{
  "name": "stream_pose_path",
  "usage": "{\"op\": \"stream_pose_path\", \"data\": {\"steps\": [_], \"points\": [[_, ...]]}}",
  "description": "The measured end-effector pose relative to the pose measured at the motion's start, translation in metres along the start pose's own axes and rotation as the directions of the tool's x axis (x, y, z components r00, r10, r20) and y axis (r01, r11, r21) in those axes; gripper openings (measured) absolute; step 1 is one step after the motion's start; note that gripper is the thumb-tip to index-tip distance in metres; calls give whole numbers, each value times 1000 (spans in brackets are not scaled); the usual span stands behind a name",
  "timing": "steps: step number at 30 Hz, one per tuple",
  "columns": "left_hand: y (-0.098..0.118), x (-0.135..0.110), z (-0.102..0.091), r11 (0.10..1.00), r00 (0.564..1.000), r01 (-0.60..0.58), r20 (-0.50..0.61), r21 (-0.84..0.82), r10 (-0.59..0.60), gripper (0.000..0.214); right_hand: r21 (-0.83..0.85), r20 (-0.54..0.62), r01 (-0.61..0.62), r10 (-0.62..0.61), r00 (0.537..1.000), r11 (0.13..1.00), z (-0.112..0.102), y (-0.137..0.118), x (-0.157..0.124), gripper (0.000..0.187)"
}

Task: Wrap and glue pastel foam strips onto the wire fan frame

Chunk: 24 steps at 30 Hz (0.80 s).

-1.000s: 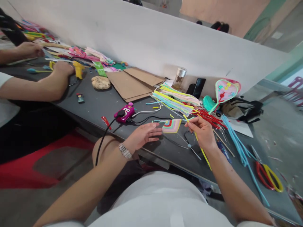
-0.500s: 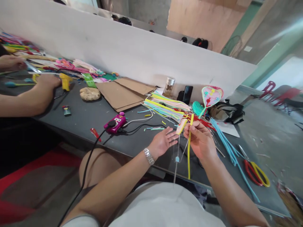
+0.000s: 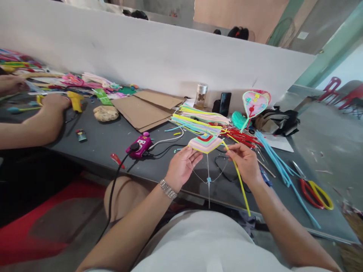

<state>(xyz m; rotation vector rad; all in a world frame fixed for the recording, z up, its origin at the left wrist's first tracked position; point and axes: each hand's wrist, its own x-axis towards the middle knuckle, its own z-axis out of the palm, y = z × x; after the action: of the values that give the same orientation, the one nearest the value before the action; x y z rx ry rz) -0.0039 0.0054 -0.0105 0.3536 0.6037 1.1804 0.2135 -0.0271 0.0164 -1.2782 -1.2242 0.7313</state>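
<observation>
Between my hands is a fan-shaped piece made of pipe cleaners (image 3: 206,146), banded in pink, lilac, red and other colours, with a yellow edge. Thin wires hang below it and meet at a small blue knot (image 3: 209,180). My left hand (image 3: 180,168) is closed on the piece's left corner, thumb on top. At the right corner, my right hand (image 3: 246,162) pinches a yellow pipe cleaner (image 3: 241,185), whose long free end hangs down toward the table edge. The yellow strip appears to run on from the piece's right corner.
Bundled pipe cleaners (image 3: 195,122) lie behind the piece, blue ones (image 3: 273,162) to the right near scissors (image 3: 314,192). A finished-looking fan (image 3: 255,104) leans by a bag (image 3: 276,121). Left are a purple power strip (image 3: 140,146), cardboard (image 3: 144,109) and a co-worker's arms (image 3: 36,126) beside a yellow glue gun (image 3: 75,101).
The piece has turned from edge-on to show its striped face. My left hand, open before, now grips its left corner. My right hand has shifted right, with the yellow strip slanting outward.
</observation>
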Motion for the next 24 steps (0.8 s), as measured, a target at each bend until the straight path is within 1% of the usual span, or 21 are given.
{"op": "stream_pose_path", "data": {"steps": [2, 4, 6, 9, 11, 14, 16, 19, 24], "points": [[1, 1, -6, 998, 998, -55, -14, 27, 55, 10, -221, -47, 136, -150, 988, 966, 2, 5, -3, 12], [0, 0, -11, 996, 996, -78, -44, 49, 80, 15, -389, -22, 261, -292, 956, 884, 8, 6, -9, 6], [-2, -2, -13, 994, 994, -84, -64, 63, 88, 19, -474, 76, 386, -400, 913, 792, 18, 3, -18, 8], [-7, -7, -14, 992, 992, -104, -69, 68, 109, 23, -521, 243, 568, -528, 814, 637, 42, -2, -30, 12], [-10, -11, -14, 991, 989, -121, -74, 61, 125, 25, -535, 324, 646, -574, 752, 545, 58, -3, -35, 15], [-12, -17, -13, 985, 982, -160, -88, 69, 166, 26, -545, 383, 710, -620, 684, 446, 77, -2, -36, 20], [-12, -21, -12, 978, 976, -190, -91, 86, 198, 26, -555, 403, 733, -643, 651, 394, 85, -2, -35, 21], [-13, -26, -11, 970, 971, -210, -90, 121, 221, 24, -553, 433, 754, -650, 624, 355, 90, -1, -33, 24], [-14, -31, -10, 969, 972, -208, -85, 132, 220, 21, -538, 469, 780, -656, 592, 319, 87, 3, -31, 25]]}}
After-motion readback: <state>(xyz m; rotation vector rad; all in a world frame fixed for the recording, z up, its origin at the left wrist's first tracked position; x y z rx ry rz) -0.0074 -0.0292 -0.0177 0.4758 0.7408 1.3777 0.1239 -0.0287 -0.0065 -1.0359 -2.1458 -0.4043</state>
